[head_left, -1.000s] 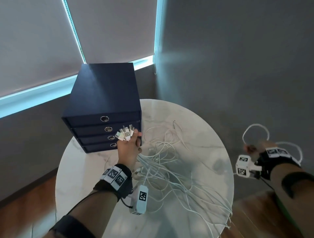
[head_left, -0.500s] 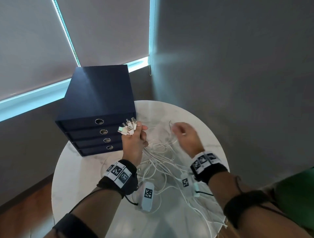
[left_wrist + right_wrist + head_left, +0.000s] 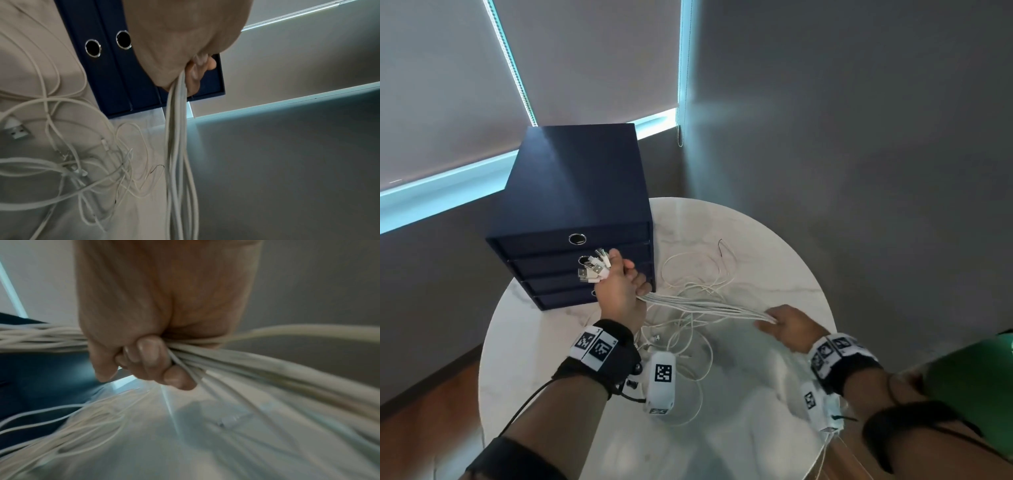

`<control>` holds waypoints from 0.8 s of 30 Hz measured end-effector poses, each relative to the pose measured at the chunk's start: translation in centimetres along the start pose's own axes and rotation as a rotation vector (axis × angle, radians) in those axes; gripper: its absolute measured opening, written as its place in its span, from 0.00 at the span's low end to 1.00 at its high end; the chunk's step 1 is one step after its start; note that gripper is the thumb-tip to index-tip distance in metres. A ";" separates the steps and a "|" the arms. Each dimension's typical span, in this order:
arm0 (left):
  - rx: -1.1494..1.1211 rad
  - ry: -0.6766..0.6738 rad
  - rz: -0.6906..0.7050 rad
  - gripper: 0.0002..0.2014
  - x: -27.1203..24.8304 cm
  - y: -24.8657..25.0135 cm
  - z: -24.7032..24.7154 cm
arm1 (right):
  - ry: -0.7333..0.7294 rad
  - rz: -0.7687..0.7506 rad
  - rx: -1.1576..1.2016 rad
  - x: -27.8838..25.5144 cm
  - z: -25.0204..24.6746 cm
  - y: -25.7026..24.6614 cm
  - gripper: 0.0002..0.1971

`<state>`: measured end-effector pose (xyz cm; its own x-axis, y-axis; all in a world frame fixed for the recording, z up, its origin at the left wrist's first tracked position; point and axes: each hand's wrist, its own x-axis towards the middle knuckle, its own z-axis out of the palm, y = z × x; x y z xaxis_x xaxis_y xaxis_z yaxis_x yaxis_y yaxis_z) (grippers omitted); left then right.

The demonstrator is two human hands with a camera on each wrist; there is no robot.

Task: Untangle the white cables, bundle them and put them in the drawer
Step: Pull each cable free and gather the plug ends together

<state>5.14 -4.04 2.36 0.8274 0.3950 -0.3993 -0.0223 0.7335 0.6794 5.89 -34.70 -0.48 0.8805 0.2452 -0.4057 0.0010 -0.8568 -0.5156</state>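
Observation:
My left hand (image 3: pixel 619 284) grips several white cables near their plug ends, and the USB plugs (image 3: pixel 594 269) fan out above my fist in front of the dark blue drawer unit (image 3: pixel 571 192). The gathered cables (image 3: pixel 705 305) run taut to my right hand (image 3: pixel 787 325), whose fingers (image 3: pixel 150 353) curl round the bundle over the table's right side. In the left wrist view the cables (image 3: pixel 176 129) leave my left hand (image 3: pixel 185 48) as one bunch. Loose cable loops (image 3: pixel 688 342) lie tangled on the white marble table (image 3: pixel 551 342). All the drawers are closed.
The drawer unit stands at the table's back left, with ring pulls (image 3: pixel 577 238) on its fronts. The round table sits in a corner of grey walls (image 3: pixel 859 137), under a window blind (image 3: pixel 448 85). Wooden floor (image 3: pixel 424 428) shows at the lower left.
My right hand came in from off the table's right side, reached the cables near my left hand, and now grips the bundle, drawn out to the right. My left hand keeps holding the plug ends.

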 end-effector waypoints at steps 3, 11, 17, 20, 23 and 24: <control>-0.012 -0.012 -0.014 0.21 0.0 -0.1 -0.1 | 0.079 0.090 -0.084 -0.7 -2.7 4.0 0.09; 0.129 -0.100 -0.106 0.21 -0.8 -0.9 -0.9 | 0.475 0.313 -0.349 -2.3 -10.1 7.3 0.10; 0.212 -0.128 -0.217 0.22 -1.7 -0.7 -1.5 | 0.431 0.386 -0.282 -1.1 -4.3 8.1 0.12; 0.283 -0.144 -0.157 0.22 -2.0 -0.6 -1.3 | 0.205 0.409 -0.261 -0.1 -1.2 8.1 0.07; 0.386 -0.169 -0.087 0.22 -2.3 -0.7 -1.3 | -0.064 0.421 -0.301 1.4 0.3 6.5 0.32; 0.428 -0.184 -0.058 0.21 -2.4 -0.8 -1.3 | -0.117 0.385 -0.331 2.0 0.3 5.0 0.38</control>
<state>2.45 -4.84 1.93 0.9071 0.2268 -0.3546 0.2286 0.4418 0.8675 7.48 -38.40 -4.11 0.7881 -0.0830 -0.6100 -0.1456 -0.9879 -0.0536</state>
